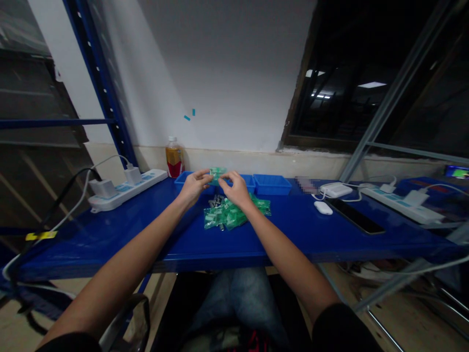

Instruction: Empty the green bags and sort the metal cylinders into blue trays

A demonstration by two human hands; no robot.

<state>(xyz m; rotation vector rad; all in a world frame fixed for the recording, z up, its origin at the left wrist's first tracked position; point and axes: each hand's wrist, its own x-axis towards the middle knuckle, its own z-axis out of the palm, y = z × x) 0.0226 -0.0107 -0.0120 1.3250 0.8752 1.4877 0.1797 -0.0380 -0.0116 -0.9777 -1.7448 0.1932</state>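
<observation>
Middle of frame: left hand [194, 188] and right hand [237, 189] pinch green packet [217, 172] by opposite ends, probably keeping it flat. Packet above green bag pile [230, 215], blue trays [274, 189] behind, likely for short reach. Sideways room toward power strip [124, 194]; desk [293, 230] edge below pile.

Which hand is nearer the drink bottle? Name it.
Left. The left hand is just right of the bottle, slightly in front; the right hand is farther right, past the left.

Bare tabletop [296, 230] right of packets [230, 217] — trays [273, 189] block behind.
</observation>
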